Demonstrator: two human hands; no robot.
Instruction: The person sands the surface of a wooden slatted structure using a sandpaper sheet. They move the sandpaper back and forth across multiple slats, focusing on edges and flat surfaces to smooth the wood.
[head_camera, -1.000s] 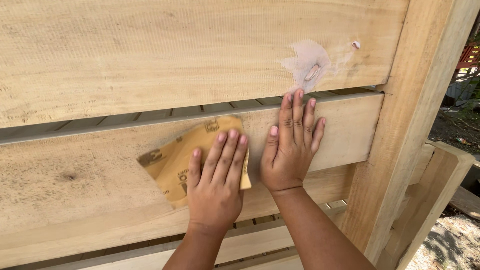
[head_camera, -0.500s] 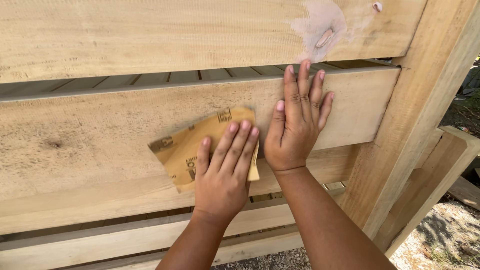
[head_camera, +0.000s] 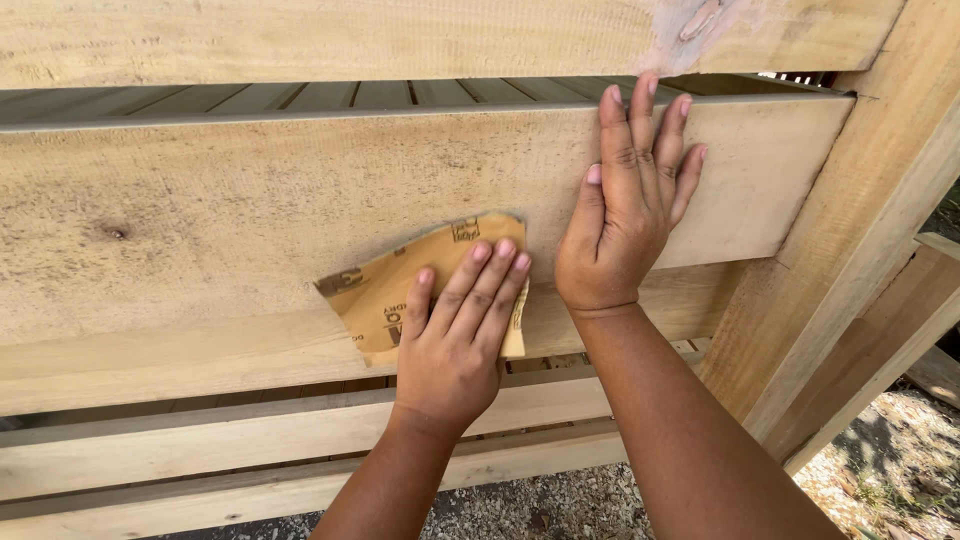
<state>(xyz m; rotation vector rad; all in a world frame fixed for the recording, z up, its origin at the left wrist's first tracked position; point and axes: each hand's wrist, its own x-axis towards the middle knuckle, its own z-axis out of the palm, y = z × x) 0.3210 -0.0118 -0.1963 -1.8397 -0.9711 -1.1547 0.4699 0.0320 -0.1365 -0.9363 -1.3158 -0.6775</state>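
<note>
A person's two bare hands press flat against a rough wooden board, one pinning a sheet of tan sandpaper to it.

Nearest, the left hand (head_camera: 455, 345) lies palm-down with fingers (head_camera: 478, 285) straight and close together, not curled around anything, holding the sandpaper (head_camera: 395, 285) against the wide middle board (head_camera: 250, 210); the sheet spreads out to the left of and beyond those fingertips, its lower edge just under the palm. Just to the right, the right hand (head_camera: 625, 215) rests open on the same board, fingers extended upward and slightly fanned, grasping nothing, its fingertips reaching the board's top edge. Beyond those fingertips, an upper board (head_camera: 350, 35) carries a pale filler patch (head_camera: 700, 25). Farther right stands an upright wooden post (head_camera: 850, 260).
</note>
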